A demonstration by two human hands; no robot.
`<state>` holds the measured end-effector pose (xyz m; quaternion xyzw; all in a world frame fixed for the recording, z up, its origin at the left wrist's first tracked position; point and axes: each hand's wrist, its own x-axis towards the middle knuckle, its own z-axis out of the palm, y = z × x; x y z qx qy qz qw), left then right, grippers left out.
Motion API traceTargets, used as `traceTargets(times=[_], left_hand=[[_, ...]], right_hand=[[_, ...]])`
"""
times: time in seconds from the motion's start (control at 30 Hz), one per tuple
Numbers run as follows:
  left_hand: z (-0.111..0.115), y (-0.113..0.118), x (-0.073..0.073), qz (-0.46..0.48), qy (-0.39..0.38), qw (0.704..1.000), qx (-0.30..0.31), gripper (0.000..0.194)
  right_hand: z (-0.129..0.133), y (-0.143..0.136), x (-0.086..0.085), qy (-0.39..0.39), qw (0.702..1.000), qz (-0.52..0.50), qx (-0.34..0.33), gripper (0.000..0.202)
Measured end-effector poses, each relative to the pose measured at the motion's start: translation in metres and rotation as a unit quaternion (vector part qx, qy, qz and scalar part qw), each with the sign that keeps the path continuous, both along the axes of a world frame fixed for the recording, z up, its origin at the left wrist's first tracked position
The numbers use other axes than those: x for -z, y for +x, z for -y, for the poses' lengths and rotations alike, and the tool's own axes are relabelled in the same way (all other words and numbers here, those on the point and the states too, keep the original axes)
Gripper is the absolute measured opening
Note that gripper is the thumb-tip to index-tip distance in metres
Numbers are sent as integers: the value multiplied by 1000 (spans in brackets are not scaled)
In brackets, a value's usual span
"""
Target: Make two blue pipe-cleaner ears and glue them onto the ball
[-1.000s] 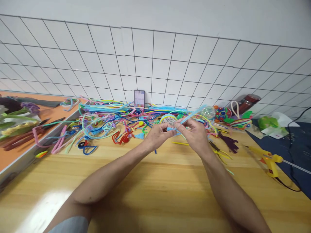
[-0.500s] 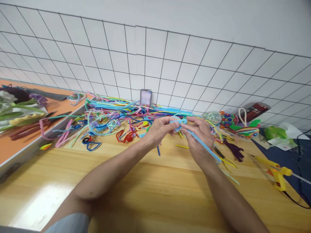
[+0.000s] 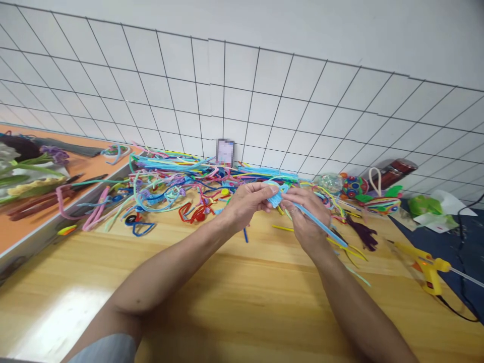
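Hands up over the surface point(image 3: 242, 297): left hand point(image 3: 245, 202) pinches the blue coil point(image 3: 274, 195), right hand point(image 3: 306, 214) grips its straight tail running down-right, with the pipe-cleaner heap point(image 3: 174, 181) behind and glue gun point(image 3: 425, 262) far right.

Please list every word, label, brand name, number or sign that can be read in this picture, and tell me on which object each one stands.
No text can be read.
Small card leaning on the white wire-grid wall: blurred, unreadable.
Yellow hot glue gun: no readable marking.
Dark red cylindrical container: no label legible.
Light blue pipe cleaner held between left hand and right hand: no writing.
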<state>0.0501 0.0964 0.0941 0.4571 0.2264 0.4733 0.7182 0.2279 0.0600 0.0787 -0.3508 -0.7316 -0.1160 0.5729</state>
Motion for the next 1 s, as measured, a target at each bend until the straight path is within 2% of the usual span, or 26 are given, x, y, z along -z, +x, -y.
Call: traceTargets(times=[0.17, 0.27, 0.5, 0.57, 0.63, 0.7, 0.77, 0.83, 1.0], left_hand=[[1, 1, -2, 18, -18, 1000, -16, 41], [0, 2, -3, 22, -42, 999, -11, 37], [1, 2, 0, -33, -58, 996, 67, 38], [1, 2, 2, -66, -36, 995, 63, 40], [2, 1, 3, -112, 7, 993, 32, 41], [2, 0, 1, -149, 60, 987, -4, 43], [2, -2, -1, -164, 101, 981, -10, 42], [3, -3, -3, -170, 117, 978, 8, 38], [2, -1, -1, -168, 133, 977, 14, 32]], right_hand=[[-3, 3, 2, -16, 1000, 12, -22, 25], [-5, 4, 1, -13, 1000, 12, -18, 23], [-9, 13, -4, -26, 998, 33, -38, 16], [-8, 13, -6, -65, 997, 19, -41, 9], [-5, 12, -8, -139, 990, -8, -37, 5], [-2, 11, -10, -226, 973, -38, -34, 7], [-1, 10, -11, -291, 954, -66, -44, 9], [-2, 10, -11, -319, 942, -85, -56, 10], [-6, 13, -11, -324, 935, -112, -94, 12]])
